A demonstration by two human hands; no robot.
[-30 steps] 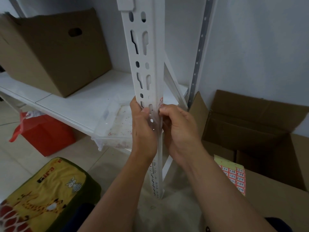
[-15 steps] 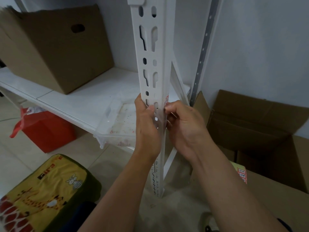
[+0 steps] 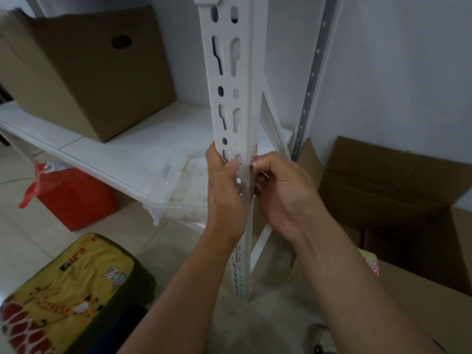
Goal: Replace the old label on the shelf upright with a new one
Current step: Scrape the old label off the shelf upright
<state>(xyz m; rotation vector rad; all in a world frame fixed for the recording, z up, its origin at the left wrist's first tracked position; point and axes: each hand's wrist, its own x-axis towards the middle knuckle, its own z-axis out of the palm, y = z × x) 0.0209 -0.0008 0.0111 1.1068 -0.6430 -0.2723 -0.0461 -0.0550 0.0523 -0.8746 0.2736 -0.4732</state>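
Shelf (image 3: 122, 149): white board running from the left edge toward centre frame, upper half. Closed box (image 3: 84, 72) with a hand-hole stands on it, upper left.

Open box (image 3: 398, 190): brown cardboard, flaps up, right side of frame against the wall. A second cardboard surface fills the lower right corner.

Upright (image 3: 231, 98): white slotted post, centre frame, running from the top edge down to the floor. Grey perforated strip (image 3: 310, 80) stands just right of it, near the wall.

Cushion (image 3: 69, 290): yellow with giraffe print, lower left. Red bin (image 3: 74, 198) on the floor under the shelf, left of centre.

Tray (image 3: 184, 185): clear plastic, on the shelf edge just left of the upright, red and white specks inside.

Left hand (image 3: 226, 198): wrapped around the upright's left face at mid frame, thumb on the front, holding it.

Right hand (image 3: 286, 192): fingers curled against the upright's right edge, thumb tip at the corner; whether it actually pinches the label cannot be told.

Label (image 3: 254, 152): small, white with red print, on the upright's right face just above the right thumb; mostly turned away from view.

Label sheet (image 3: 371, 264): red and yellow corner showing at lower right, behind the right forearm
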